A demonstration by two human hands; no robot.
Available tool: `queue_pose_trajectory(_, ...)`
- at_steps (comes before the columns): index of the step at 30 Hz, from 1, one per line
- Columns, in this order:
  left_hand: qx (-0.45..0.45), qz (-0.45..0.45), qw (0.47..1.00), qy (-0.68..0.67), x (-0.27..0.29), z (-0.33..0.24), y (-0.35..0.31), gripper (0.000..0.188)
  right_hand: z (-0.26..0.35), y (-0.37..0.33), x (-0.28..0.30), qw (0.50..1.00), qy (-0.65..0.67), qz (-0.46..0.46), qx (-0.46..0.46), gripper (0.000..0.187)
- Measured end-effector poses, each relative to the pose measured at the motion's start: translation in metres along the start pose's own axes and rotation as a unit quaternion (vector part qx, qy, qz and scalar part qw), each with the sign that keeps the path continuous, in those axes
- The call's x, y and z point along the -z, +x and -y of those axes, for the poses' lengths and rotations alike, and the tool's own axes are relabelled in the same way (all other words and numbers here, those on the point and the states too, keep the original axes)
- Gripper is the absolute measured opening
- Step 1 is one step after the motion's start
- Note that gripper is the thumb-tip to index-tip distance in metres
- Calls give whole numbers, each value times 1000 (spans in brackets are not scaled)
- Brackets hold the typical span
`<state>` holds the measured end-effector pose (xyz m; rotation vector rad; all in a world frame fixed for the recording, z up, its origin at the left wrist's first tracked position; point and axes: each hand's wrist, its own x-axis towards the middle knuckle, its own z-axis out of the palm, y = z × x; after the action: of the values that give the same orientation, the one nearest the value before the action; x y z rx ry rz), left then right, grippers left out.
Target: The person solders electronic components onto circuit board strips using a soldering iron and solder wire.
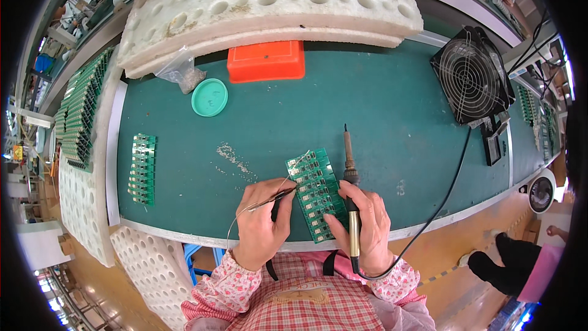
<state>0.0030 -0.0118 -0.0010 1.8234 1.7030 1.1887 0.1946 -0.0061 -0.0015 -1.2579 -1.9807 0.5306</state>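
Observation:
A green circuit board panel (316, 195) with rows of small parts lies tilted on the green work mat, between my two hands. My left hand (260, 224) is closed around dark tweezers (272, 199), their tips close to the panel's left edge. A thin wire (233, 224) loops beside that hand; whether the fingers also grip it I cannot tell. My right hand (371, 224) grips a soldering iron (350, 175), whose tip points away from me, up off the panel. The right thumb rests on the panel's lower right part.
Small pale bits (233, 158) are scattered left of the panel. Another board panel (142, 170) lies farther left. Behind are a green lid (209, 97), a plastic bag (182, 72), an orange box (266, 62) and white foam (269, 21). A black fan (468, 76) stands right; the iron's cord (438, 205) curves there.

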Motion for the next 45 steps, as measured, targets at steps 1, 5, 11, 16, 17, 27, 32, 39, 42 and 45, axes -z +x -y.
queue_pose_trajectory(1, -1, -1, 1000, 3, 0, 0, 0, 14, 0, 0, 0, 1000, 0, -2, 2, 66)
queue_pose_trajectory(5, -7, -3, 1000, 9, 0, 1, 0, 14, 1, 0, 1, 1000, 0, 3, -1, 66)
queue_pose_trajectory(11, -13, -2, 1000, 17, -1, 1, 0, 15, 1, 0, 2, 1000, 9, 0, -1, 65)
queue_pose_trajectory(16, -13, 0, 1000, 21, -1, 1, 0, 16, 5, 6, 7, 999, 41, -6, -14, 61)
queue_pose_trajectory(17, -12, 1, 1000, 26, 0, 1, 0, 17, 6, 7, 8, 999, 41, -5, -14, 61)
queue_pose_trajectory(27, -9, -5, 1000, 13, -1, 1, 1, 17, -9, 0, 9, 967, 178, -178, 33, 18)
queue_pose_trajectory(32, -7, -7, 1000, 16, -1, 1, -1, 16, -7, 10, 2, 937, 274, -217, 15, 23)
queue_pose_trajectory(39, -20, -5, 999, 28, -2, 3, -1, 26, -11, 15, -2, 928, 304, -211, 48, 25)
queue_pose_trajectory(42, -25, -3, 999, 32, -1, 3, -1, 27, -10, 16, -2, 930, 305, -200, 48, 25)
queue_pose_trajectory(45, -25, -2, 999, 30, -1, 4, -1, 27, -8, 18, 0, 934, 299, -190, 39, 25)
